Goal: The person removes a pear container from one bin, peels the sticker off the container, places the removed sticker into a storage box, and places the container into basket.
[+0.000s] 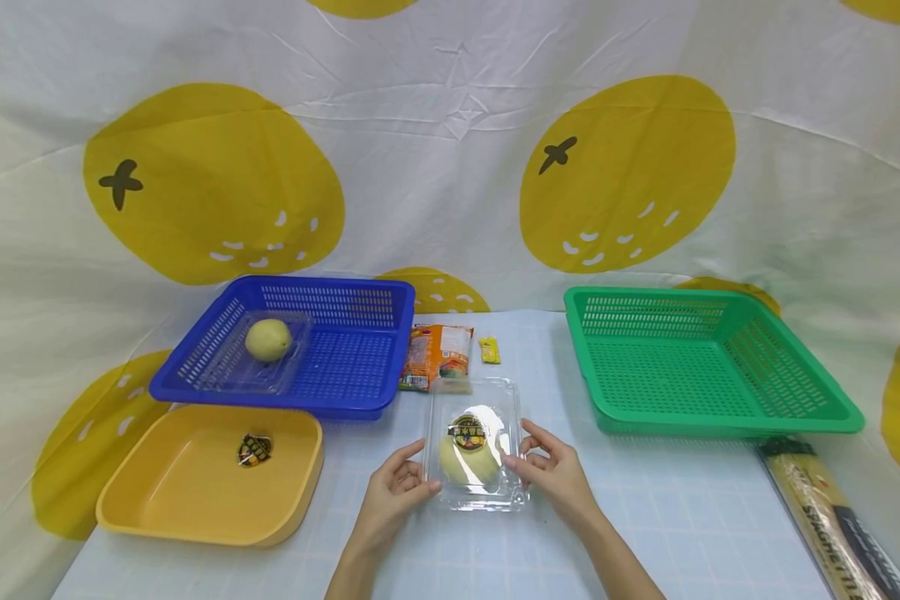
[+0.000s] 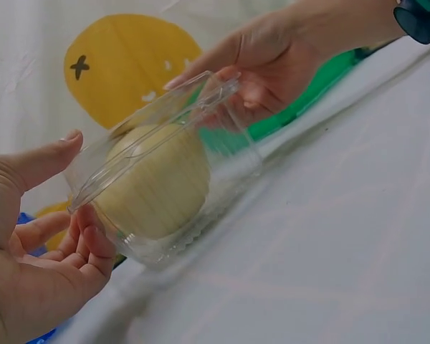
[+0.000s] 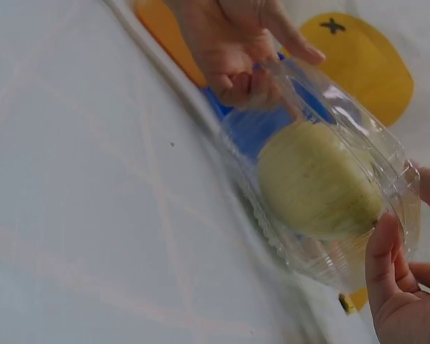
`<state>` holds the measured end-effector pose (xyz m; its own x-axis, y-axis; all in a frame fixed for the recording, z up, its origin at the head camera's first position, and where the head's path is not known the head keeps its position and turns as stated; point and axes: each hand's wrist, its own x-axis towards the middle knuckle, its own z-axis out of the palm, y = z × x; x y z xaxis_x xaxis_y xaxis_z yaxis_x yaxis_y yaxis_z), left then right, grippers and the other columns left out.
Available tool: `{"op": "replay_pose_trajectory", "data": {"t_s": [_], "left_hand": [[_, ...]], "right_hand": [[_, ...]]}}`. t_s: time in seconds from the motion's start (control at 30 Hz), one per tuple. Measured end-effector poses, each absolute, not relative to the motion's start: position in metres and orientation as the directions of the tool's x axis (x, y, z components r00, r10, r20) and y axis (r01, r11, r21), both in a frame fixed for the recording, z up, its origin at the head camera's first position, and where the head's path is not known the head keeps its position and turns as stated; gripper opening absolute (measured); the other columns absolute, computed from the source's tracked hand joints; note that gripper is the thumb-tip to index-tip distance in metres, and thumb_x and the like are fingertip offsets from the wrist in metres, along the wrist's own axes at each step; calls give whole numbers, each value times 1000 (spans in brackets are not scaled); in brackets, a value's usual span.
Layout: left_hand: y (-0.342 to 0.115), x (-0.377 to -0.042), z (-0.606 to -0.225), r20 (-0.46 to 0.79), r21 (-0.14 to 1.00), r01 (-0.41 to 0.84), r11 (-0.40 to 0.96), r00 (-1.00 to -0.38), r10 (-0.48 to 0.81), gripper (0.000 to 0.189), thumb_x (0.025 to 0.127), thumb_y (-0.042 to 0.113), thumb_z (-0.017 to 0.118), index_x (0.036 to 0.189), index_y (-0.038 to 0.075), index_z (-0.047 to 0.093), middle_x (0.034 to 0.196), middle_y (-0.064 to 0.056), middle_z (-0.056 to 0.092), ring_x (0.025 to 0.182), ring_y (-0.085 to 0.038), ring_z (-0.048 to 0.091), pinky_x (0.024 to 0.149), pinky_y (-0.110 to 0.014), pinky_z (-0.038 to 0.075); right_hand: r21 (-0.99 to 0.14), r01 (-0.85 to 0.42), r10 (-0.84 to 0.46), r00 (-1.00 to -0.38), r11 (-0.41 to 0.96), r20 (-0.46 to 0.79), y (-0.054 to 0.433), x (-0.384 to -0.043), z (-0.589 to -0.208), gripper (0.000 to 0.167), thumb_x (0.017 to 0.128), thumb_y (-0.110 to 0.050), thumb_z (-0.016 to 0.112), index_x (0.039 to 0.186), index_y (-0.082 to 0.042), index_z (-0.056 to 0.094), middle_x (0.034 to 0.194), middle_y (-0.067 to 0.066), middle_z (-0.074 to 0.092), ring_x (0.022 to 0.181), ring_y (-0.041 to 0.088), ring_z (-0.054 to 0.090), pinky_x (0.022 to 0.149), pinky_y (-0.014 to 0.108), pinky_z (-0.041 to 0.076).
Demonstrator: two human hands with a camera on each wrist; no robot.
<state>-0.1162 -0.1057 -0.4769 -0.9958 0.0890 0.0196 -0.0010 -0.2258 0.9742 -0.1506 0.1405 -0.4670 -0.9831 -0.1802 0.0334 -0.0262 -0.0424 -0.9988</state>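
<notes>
A clear plastic clamshell box (image 1: 450, 404) with its lid down sits at the middle front of the table. Inside it lies a round pale-yellow melon (image 2: 158, 186), and the lid bears a black-and-gold sticker (image 1: 467, 432). My left hand (image 1: 396, 490) grips the left rim, thumb above and curled fingers below. On the opposite side my right hand (image 1: 558, 473) pinches the rim, its thumb over the lid edge. In the right wrist view the melon (image 3: 315, 179) shows through the box wall between both hands.
Left stands a blue basket (image 1: 375, 350) with another melon (image 1: 268, 340) in an open clear box. Before it is a yellow tub (image 1: 187, 500) holding a sticker (image 1: 255, 450). Behind lie an orange packet (image 1: 450, 346) and small yellow sachet (image 1: 489, 350). Right: green basket (image 1: 660, 358), spaghetti pack (image 1: 825, 517).
</notes>
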Motion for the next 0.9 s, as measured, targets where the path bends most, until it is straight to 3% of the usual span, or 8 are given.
{"op": "replay_pose_trajectory", "data": {"t_s": [0.3,0.47,0.67,0.9], "left_hand": [[-102,-118,-480,-64,973,-79,-219,-995,77,70,73,-9,70,135,-12,37,81,-3,51,67,-6,52,63,-16,46],[-100,-123,-474,-79,996,-80,-36,-997,17,62,76,5,75,129,-9,47,89,-8,55,73,-9,53,63,-17,46],[-95,-137,-463,118,975,98,199,-989,-90,55,70,5,80,118,-7,58,97,-14,60,77,-15,53,63,-20,47],[-89,-159,-453,291,913,265,311,-956,-39,40,69,6,81,106,-1,67,89,-14,66,83,-29,56,67,-25,46]], "right_hand": [[-999,13,-175,-985,-34,-7,141,-152,-472,67,79,5,69,137,13,36,92,13,48,58,3,50,54,18,46],[-998,58,-146,-988,-27,-53,142,-153,-475,65,79,4,69,136,10,39,92,10,48,62,4,53,55,17,45],[-997,73,-153,-986,-33,-67,143,-155,-476,66,80,2,69,137,10,38,92,9,48,60,3,52,55,17,46],[-997,68,-162,-985,-40,-61,142,-157,-479,69,80,2,69,140,6,36,92,8,50,57,4,51,54,19,47]]}}
